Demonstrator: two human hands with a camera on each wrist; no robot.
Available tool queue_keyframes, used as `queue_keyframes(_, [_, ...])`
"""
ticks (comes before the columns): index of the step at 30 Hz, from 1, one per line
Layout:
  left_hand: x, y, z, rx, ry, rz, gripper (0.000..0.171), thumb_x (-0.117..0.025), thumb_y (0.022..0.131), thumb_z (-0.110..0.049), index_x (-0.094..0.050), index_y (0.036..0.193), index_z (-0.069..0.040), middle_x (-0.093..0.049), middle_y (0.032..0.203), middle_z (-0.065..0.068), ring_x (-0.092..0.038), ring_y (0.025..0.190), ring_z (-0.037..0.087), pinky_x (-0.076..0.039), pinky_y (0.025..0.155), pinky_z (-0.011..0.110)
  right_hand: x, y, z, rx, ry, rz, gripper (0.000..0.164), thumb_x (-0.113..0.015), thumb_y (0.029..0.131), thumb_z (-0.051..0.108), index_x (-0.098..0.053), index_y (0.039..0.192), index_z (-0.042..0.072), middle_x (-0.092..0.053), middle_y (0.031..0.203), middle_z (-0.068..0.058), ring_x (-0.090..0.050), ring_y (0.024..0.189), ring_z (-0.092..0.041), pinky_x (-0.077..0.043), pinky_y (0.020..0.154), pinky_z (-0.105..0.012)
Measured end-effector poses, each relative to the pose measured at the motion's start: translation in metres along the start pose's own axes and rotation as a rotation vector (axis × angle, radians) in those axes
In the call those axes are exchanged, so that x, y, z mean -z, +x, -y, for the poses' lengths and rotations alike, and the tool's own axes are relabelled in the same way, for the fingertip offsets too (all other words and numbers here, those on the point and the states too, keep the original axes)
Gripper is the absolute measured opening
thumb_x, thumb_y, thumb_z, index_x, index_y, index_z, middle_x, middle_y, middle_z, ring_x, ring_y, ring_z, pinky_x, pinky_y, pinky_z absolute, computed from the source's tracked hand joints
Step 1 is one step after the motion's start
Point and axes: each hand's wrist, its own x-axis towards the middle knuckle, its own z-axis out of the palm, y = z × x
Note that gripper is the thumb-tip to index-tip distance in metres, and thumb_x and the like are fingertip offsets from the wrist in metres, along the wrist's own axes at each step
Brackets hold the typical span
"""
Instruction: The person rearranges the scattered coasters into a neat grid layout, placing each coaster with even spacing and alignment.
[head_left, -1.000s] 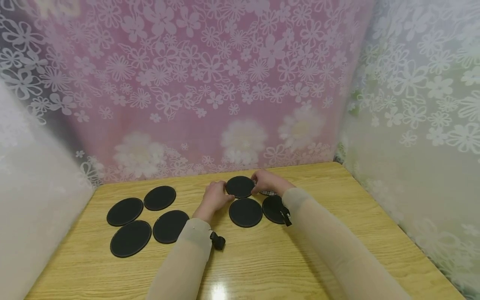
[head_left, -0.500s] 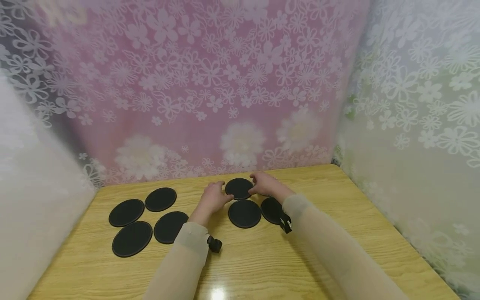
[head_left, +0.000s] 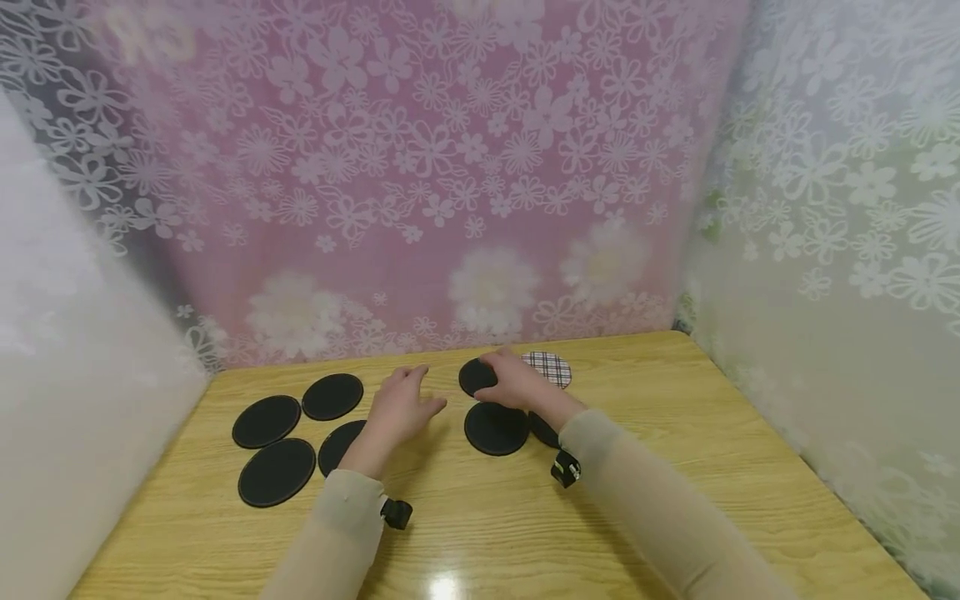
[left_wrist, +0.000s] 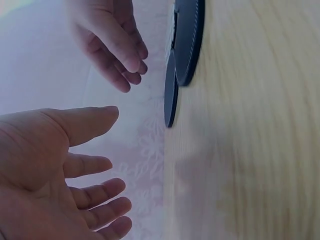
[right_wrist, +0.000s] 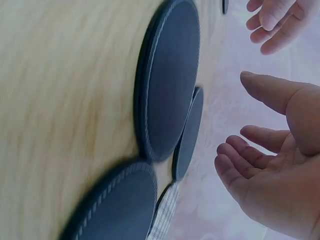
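Black round coasters with stitched rims lie in two groups on the table. In the right group, my right hand (head_left: 517, 383) hovers over the back-left coaster (head_left: 474, 377) and partly hides it. A front coaster (head_left: 496, 428) lies just below that hand, and another coaster (head_left: 543, 427) is half hidden by the wrist. Behind the hand a plaid-faced coaster (head_left: 550, 367) shows its checked side. My left hand (head_left: 397, 408) is in the air between the groups, its fingers spread. Both wrist views show relaxed fingers on the left hand (left_wrist: 75, 170) and right hand (right_wrist: 280, 155), with nothing held.
The left group holds several black coasters (head_left: 266, 421), one partly covered by my left forearm. Wood-grain table (head_left: 480, 533) surface surrounds both groups. A pink flowered curtain (head_left: 420, 208) hangs along the back edge, with pale curtains at the sides.
My left hand has drawn away to the left from the back coaster. The right hand has shifted slightly left over that coaster, and the plaid coaster is more exposed.
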Motion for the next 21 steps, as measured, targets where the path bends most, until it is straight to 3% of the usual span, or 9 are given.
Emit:
queue_keyframes(8, [0.016, -0.025, 0.021, -0.017, 0.079, -0.01, 0.077, -0.08, 0.105, -0.035, -0.048, 0.164, 0.001, -0.047, 0.163, 0.029, -0.042, 0.151, 0.053, -0.034, 0.119, 0.074, -0.013, -0.013, 0.027, 0.113, 0.004, 0.04, 0.075, -0.08, 0.105, 0.033, -0.046, 0.166, 0.004, -0.041, 0.169, -0.022, -0.044, 0.154, -0.041, -0.044, 0.12, -0.058])
queue_keyframes(14, [0.027, -0.043, 0.039, -0.062, 0.121, 0.001, 0.078, -0.082, 0.103, -0.032, -0.048, 0.163, 0.004, -0.046, 0.165, 0.03, -0.041, 0.152, 0.054, -0.034, 0.12, 0.074, -0.025, -0.019, 0.051, 0.123, 0.038, 0.099, 0.083, -0.082, 0.103, 0.038, -0.042, 0.169, 0.007, -0.037, 0.173, -0.019, -0.038, 0.159, -0.04, -0.042, 0.122, -0.058])
queue_keyframes(21, [0.037, -0.063, 0.059, -0.049, 0.146, -0.001, 0.081, -0.085, 0.1, -0.033, -0.049, 0.161, 0.007, -0.045, 0.164, 0.034, -0.042, 0.151, 0.056, -0.037, 0.119, 0.072, -0.041, -0.022, 0.069, 0.15, 0.039, 0.189, 0.091, -0.083, 0.102, 0.042, -0.036, 0.173, 0.009, -0.031, 0.177, -0.016, -0.033, 0.162, -0.036, -0.039, 0.125, -0.055])
